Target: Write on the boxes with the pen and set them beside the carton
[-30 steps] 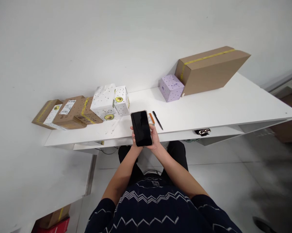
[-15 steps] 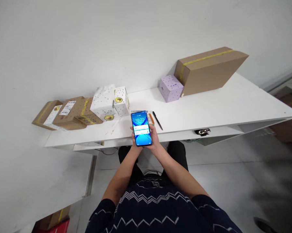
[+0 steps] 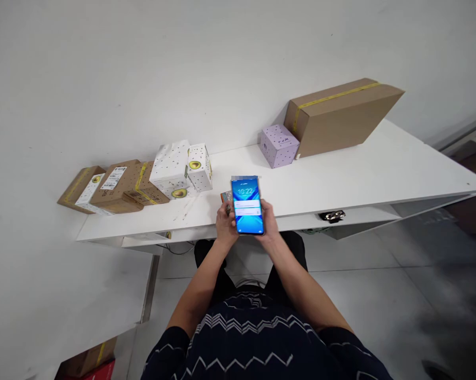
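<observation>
A smartphone (image 3: 247,207) with a lit blue screen reading 10:22 is held near the table's front edge, its screen facing up toward me. My left hand (image 3: 225,226) is closed at its left edge, fingers curled by the lower side. My right hand (image 3: 269,221) wraps the opposite edge, thumb along the side. Partly hidden behind the phone and my left fingers is a small orange-edged printed item (image 3: 226,197); its kind cannot be made out. The black pen is out of sight.
Several brown and white boxes stand along the wall on the left, among them a white avocado-print box (image 3: 170,168). A lilac box (image 3: 279,146) sits against a large brown carton (image 3: 344,119) at the back right. A shiny metal object (image 3: 333,216) lies on the shelf under the white tabletop (image 3: 396,169).
Both hands have shifted right with the phone. The phone now covers where the black pen lay, while the orange-edged item shows to the phone's left.
</observation>
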A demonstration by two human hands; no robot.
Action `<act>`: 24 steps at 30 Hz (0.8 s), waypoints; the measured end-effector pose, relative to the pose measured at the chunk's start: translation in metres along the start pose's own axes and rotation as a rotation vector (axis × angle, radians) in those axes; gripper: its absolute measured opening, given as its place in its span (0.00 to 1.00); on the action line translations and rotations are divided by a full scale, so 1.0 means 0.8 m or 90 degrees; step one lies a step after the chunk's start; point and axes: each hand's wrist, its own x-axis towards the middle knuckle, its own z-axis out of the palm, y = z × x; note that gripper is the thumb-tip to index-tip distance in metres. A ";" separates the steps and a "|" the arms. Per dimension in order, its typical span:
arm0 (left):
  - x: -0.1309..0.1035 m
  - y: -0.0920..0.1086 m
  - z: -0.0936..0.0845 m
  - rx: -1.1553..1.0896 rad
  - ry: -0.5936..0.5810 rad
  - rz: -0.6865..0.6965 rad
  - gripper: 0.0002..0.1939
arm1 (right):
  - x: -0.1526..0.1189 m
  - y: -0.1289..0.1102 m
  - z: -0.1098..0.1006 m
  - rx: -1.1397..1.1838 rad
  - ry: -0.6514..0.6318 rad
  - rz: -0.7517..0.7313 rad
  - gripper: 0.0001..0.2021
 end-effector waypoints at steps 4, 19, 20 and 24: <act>0.006 -0.006 -0.008 0.206 -0.013 0.153 0.29 | -0.017 -0.069 -0.045 -0.224 0.248 -0.172 0.26; 0.048 0.019 -0.032 0.449 -0.026 0.292 0.19 | -0.050 -0.171 -0.171 -1.410 0.722 -0.021 0.26; 0.057 0.020 -0.032 0.465 -0.036 0.287 0.19 | -0.047 -0.172 -0.173 -1.409 0.726 -0.015 0.25; 0.094 0.023 -0.026 0.540 -0.065 0.234 0.20 | -0.033 -0.177 -0.179 -1.376 0.772 -0.009 0.24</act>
